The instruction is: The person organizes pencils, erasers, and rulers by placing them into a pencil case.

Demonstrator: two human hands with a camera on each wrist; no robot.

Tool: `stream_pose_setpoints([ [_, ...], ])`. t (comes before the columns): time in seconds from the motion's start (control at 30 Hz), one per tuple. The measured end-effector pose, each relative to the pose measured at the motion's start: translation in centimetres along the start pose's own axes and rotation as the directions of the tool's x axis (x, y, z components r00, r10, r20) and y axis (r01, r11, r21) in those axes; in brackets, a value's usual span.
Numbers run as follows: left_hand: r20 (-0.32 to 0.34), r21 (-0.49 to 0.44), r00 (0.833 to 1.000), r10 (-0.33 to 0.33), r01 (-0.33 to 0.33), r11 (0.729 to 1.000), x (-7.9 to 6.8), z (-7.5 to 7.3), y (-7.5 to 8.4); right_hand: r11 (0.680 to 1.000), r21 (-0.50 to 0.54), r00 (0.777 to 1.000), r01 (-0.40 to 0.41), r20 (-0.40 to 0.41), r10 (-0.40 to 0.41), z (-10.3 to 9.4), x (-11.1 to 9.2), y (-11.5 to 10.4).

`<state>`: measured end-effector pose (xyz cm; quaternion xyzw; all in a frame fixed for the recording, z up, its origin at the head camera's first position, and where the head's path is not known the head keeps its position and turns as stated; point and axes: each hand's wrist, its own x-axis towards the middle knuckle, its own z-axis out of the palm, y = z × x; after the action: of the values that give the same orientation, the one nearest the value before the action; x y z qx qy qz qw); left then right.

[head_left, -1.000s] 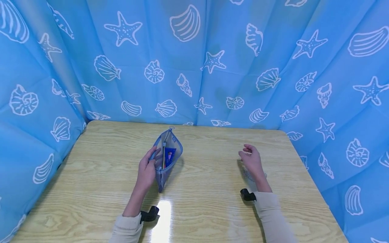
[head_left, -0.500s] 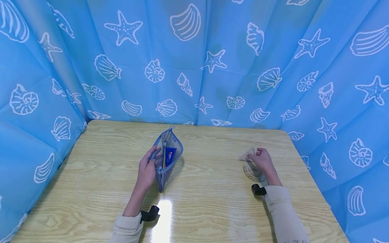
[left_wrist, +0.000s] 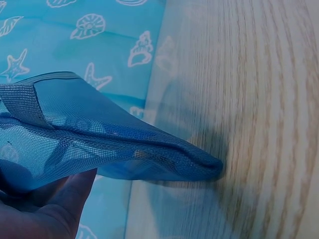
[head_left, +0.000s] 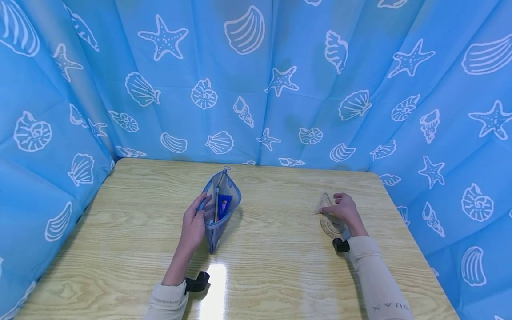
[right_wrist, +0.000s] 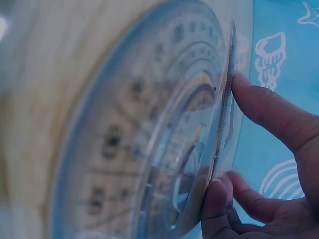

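My left hand (head_left: 194, 226) grips the side of a blue mesh zip pouch (head_left: 216, 232), whose mouth gapes upward. A pencil (head_left: 216, 202) and a blue triangular ruler (head_left: 225, 201) show inside it. In the left wrist view, the thumb (left_wrist: 75, 196) lies against the underside of the mesh. At the right, my right hand (head_left: 347, 210) pinches a clear set square (head_left: 322, 203) by its edges. The right wrist view has this set square (right_wrist: 224, 117) edge-on between thumb and fingers. Close below the hand lies a clear protractor (head_left: 330, 230), partly covered by the wrist.
The wooden table (head_left: 276, 249) carries these things, with bright glare at its front. A blue curtain (head_left: 256, 80) with shell and starfish prints surrounds its back and sides. Each wrist wears a small black camera (head_left: 197, 282).
My right hand has moved right and a little down, uncovering the set square and protractor, and now pinches the set square, which has turned slightly. My left hand and the pouch stay put.
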<state>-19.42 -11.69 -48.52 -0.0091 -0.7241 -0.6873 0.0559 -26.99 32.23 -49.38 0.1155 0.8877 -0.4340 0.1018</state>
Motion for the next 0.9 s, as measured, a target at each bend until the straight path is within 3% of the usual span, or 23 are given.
stream_pose_setpoints([
  [0.33,0.000,-0.007,1.000,0.000,0.000,1.000,-0.1,0.0,0.0,0.998,-0.052,0.999,-0.028,0.034,0.030,-0.3,0.7,-0.2],
  [0.57,-0.001,-0.001,1.000,0.006,-0.006,1.000,-0.1,0.0,-0.1,0.998,-0.065,0.997,0.026,0.071,-0.022,-0.5,1.3,-0.2],
  [0.77,-0.002,-0.002,1.000,0.006,-0.006,1.000,-0.1,0.0,-0.1,0.986,0.116,0.991,0.119,0.045,-0.125,-0.6,2.2,0.5],
  [0.9,0.001,-0.002,1.000,0.003,-0.003,1.000,-0.1,0.1,0.0,0.934,0.340,0.980,0.112,0.115,-0.160,-0.6,2.8,1.3],
])
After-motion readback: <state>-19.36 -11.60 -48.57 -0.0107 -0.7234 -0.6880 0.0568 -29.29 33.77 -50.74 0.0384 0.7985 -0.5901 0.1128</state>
